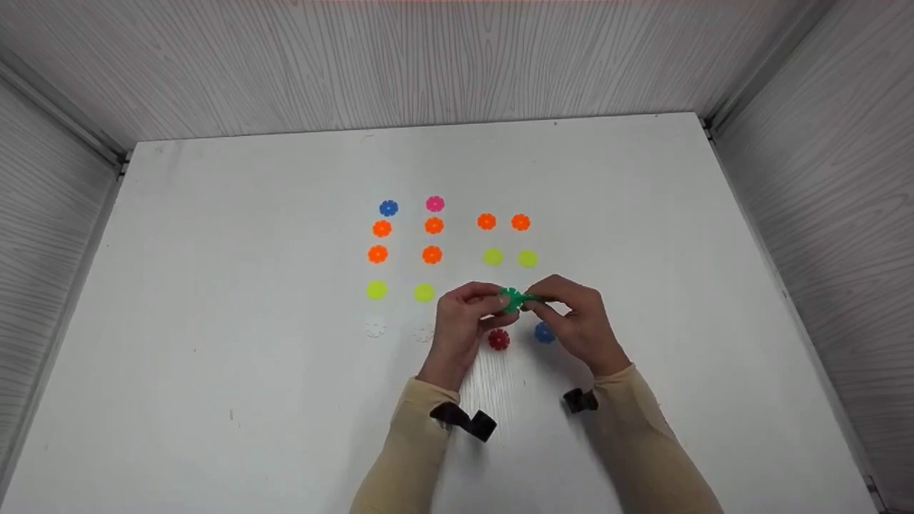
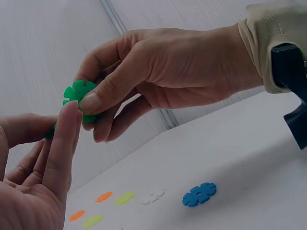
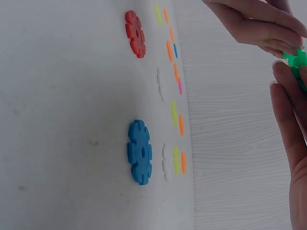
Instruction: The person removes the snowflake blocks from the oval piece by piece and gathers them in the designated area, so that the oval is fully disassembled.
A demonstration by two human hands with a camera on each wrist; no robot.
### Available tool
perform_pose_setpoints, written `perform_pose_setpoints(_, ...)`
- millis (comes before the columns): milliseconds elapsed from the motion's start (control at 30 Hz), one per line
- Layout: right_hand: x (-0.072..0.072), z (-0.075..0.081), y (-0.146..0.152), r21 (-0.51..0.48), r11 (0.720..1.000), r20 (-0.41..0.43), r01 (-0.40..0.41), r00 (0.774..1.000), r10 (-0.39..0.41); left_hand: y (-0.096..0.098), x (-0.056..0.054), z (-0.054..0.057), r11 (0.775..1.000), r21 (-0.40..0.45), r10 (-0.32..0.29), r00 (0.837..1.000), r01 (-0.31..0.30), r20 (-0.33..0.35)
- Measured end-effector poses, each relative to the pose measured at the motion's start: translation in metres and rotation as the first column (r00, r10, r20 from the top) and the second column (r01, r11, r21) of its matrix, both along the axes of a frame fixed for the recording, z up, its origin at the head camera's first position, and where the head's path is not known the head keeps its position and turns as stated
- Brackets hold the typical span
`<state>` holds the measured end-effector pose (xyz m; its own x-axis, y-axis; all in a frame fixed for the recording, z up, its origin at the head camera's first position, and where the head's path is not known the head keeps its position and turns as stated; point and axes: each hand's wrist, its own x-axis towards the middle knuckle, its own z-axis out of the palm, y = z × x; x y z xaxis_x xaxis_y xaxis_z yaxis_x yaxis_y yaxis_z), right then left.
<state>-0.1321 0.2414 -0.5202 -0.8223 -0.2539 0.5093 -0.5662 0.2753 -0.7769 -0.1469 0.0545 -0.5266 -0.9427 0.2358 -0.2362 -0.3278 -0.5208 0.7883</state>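
Note:
In the head view, my left hand (image 1: 457, 321) pinches a green notched flower-shaped plastic disc (image 1: 513, 300), its face toward the head camera. My right hand (image 1: 580, 321) pinches a second green disc (image 1: 533, 297), seen edge-on, right at the rim of the first one. The left wrist view shows that second disc (image 2: 76, 89) face-on between thumb and fingers. Both hands are above the white table (image 1: 285, 400). Below them lie a red disc (image 1: 499, 340) and a blue disc (image 1: 545, 333). Fingers partly cover both green discs.
Rows of flat discs lie beyond and left of the hands: a blue disc (image 1: 388, 208), a pink disc (image 1: 435, 204), several orange discs (image 1: 432, 255), yellow-green discs (image 1: 376, 289) and white discs (image 1: 375, 328). Wood-grain panels (image 1: 443, 64) border the table's back and sides.

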Motion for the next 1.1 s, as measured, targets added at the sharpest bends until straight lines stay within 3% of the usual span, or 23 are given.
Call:
perform_pose_setpoints(233,-0.0026,-0.0028,0.0011,0.218,0.974,-0.16,0.058,0.987,-0.023,-0.0005,0.0022,0.0043,0.996,-0.086,0.02,0.995,-0.029,-0.102)
perform_pose_setpoints(400,-0.0022,-0.0026,0.0014,0.257,0.962,-0.235,0.089,0.972,-0.027,-0.0003,0.002,0.0082,0.993,-0.112,0.012,0.993,-0.026,-0.119)
perform_pose_setpoints(600,-0.0017,-0.0042,0.0026,0.16,0.986,-0.201,0.036,0.98,-0.003,0.0001,0.001,0.0076,1.0,-0.02,0.006,1.0,-0.005,0.014)
perform_pose_setpoints(767,-0.0003,-0.004,0.0027,0.091,0.996,-0.081,-0.02,0.996,0.027,-0.0018,0.0,0.0058,0.998,0.059,-0.025,0.994,0.018,0.11)
perform_pose_setpoints(900,0.001,-0.0021,0.0013,0.112,0.993,-0.036,-0.026,0.999,0.03,-0.0047,-0.0006,0.0051,0.999,0.007,-0.04,0.998,0.04,0.043)
perform_pose_setpoints(1100,0.001,-0.0002,-0.0021,0.282,0.957,-0.181,0.066,0.983,-0.015,-0.0076,0.0006,0.008,0.992,-0.118,-0.071,0.989,0.055,-0.133)
